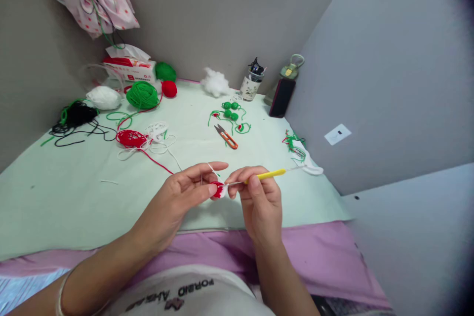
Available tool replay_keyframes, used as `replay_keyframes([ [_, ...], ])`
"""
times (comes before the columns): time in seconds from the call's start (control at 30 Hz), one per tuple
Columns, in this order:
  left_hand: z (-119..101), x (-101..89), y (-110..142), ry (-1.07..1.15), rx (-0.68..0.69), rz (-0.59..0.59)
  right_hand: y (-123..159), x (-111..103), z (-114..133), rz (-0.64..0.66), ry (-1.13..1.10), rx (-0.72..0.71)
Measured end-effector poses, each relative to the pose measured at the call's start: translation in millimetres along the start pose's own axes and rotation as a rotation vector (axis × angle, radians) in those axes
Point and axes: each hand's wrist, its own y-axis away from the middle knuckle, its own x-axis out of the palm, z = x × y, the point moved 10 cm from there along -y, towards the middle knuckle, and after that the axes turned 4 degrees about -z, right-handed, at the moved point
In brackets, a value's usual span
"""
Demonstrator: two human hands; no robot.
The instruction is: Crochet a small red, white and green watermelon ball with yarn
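Red-and-white crochet piece (218, 190) is over the worktop (81, 207), toward its near edge, open surface just beyond — left hand (174, 198) fingers pinch it, right hand (262, 200) fingers grip the yellow hook (271, 175).

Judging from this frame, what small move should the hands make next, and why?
Probably the right hand should catch the white strand with the yellow-handled hook: its tip is at the red-and-white piece that the left hand pinches, and the strand crosses that hand's index finger.
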Motion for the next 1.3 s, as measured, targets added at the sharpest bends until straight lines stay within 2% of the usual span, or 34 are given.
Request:
replay_keyframes([
  [0.1, -1.8, -0.7, -0.4, -0.021, 0.013, -0.002, 2.8, 1.3, 2.1, 0.026, 0.021, -0.005],
  [0.23, -3.4, -1.8, -0.8, -0.032, 0.03, 0.006, 8.0, 3.7, 14.6, 0.055, 0.129, -0.117],
  [0.33, -4.5, -2.2, -1.5, -0.051, 0.057, 0.015, 14.0, 8.9, 32.8, 0.073, 0.334, -0.292],
  [0.43, -7.3, -2.0, -2.5, -0.066, 0.102, -0.007, 24.9, 24.9, 46.1, 0.165, 0.617, -0.502],
  [0.53, -8.8, 0.8, -2.6, -0.008, 0.118, -0.025, 39.3, 39.9, 48.8, 0.21, 0.938, -0.735],
  [0.6, -3.4, 6.1, -3.0, 0.088, 0.05, 0.009, 45.5, 44.3, 46.6, 0.197, 1.067, -0.832],
  [0.67, 6.1, 11.2, -3.4, 0.189, -0.072, 0.05, 43.8, 41.0, 45.5, 0.168, 1.02, -0.81],
  [0.73, 11.7, 10.9, -4.3, 0.257, -0.157, 0.05, 33.5, 27.4, 46.4, 0.085, 0.808, -0.677],
  [0.83, 7.0, 4.2, -7.2, 0.249, -0.121, 0.008, 16.0, 8.7, 38.9, -0.019, 0.437, -0.432],
  [0.93, -0.1, 4.2, -7.1, 0.169, -0.034, 0.006, 10.0, 12.1, 31.9, 0.007, 0.34, -0.348],
  [1.03, -2.4, 5.0, -5.1, 0.117, 0.03, -0.021, 14.3, 14.3, 30.7, 0.005, 0.451, -0.392],
  [1.13, 2.6, 4.9, -4.4, 0.144, 0.029, -0.055, 27.9, 23.6, 35.0, 0.045, 0.732, -0.582],
  [1.2, 11.9, 8.8, -5.5, 0.208, -0.045, -0.023, 38.8, 32.7, 39.1, 0.084, 0.888, -0.741],
  [1.23, 17.2, 12.0, -6.1, 0.249, -0.098, 0.011, 40.9, 33.4, 41.0, 0.084, 0.9, -0.773],
  [1.3, 24.2, 16.1, -7.3, 0.318, -0.185, 0.065, 34.9, 24.6, 43.3, 0.029, 0.796, -0.695],
])
